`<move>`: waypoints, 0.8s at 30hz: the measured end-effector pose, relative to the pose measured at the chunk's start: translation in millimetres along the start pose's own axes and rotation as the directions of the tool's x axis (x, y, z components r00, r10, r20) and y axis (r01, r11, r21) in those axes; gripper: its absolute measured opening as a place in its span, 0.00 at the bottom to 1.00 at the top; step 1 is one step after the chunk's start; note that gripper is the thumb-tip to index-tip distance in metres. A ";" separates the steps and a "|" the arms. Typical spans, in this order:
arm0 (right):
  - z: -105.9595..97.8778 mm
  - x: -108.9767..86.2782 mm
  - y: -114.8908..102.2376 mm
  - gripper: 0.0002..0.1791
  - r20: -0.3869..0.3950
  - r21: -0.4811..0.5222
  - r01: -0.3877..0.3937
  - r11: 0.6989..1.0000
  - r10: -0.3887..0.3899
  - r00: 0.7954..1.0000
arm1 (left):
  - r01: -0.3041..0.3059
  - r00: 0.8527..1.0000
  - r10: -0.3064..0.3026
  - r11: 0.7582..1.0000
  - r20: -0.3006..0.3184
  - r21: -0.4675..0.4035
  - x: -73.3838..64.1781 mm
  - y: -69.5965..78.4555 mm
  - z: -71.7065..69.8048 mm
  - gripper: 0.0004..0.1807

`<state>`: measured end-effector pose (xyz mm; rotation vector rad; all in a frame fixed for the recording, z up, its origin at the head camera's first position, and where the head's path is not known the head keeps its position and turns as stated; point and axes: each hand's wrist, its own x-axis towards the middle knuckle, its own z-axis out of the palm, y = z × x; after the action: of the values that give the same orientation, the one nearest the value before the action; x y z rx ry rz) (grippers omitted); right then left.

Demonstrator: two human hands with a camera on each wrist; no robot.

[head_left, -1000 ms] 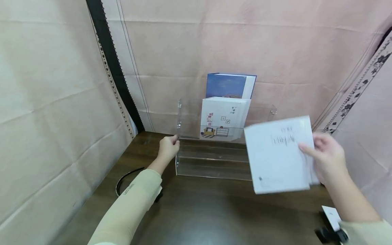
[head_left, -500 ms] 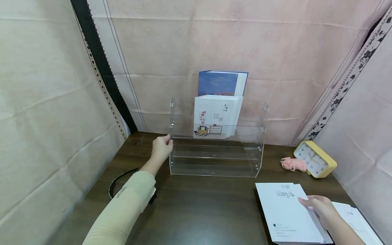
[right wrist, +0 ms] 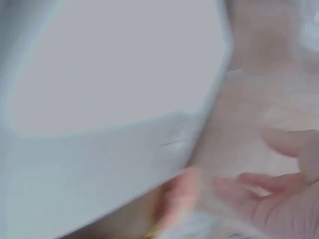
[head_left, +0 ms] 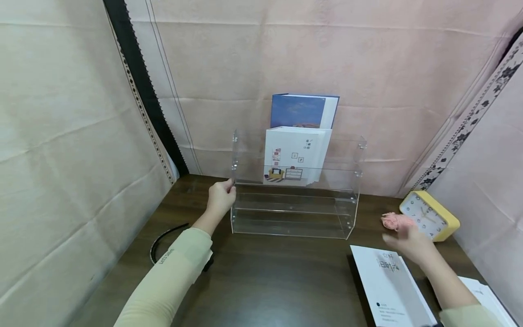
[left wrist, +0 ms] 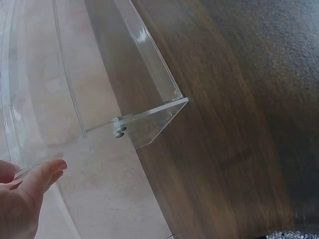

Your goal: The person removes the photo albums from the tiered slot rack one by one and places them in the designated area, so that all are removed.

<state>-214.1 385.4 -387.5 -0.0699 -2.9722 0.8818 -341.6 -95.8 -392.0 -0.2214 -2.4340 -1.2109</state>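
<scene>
I saw the left hand (head_left: 221, 197) pinch the acrylic rack (head_left: 288, 222), perhaps for steadiness, while the right hand (head_left: 412, 245), loosely spread, held nothing.

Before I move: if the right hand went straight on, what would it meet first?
Most likely the pink yarn bundle, just ahead of the right hand in the head view. The hand's height is unclear; passing overhead, it would probably reach the clear book rack next.

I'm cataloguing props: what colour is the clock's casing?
The clock's casing is yellow, seen best in the head view.
</scene>
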 end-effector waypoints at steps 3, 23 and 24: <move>-16.1 23.9 -51.2 0.38 -0.209 0.131 0.159 0.978 -0.130 0.969 | -0.006 1.000 0.006 1.000 -0.011 0.006 0.7 -0.1 -0.5 0.17; 26.7 134.5 -185.9 0.38 -0.399 0.281 0.280 0.918 -0.153 0.904 | -0.055 0.998 0.055 0.998 -0.024 0.012 -1.6 -2.7 1.8 0.17; 29.1 135.7 -187.3 0.37 -0.403 0.265 0.270 0.926 -0.148 0.903 | -0.063 0.998 0.063 0.998 -0.030 0.017 -1.7 -3.0 2.0 0.16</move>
<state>-356.9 220.2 -306.2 0.0859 -2.3993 1.1507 -341.6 -95.9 -396.0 -0.2710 -2.3910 -1.1590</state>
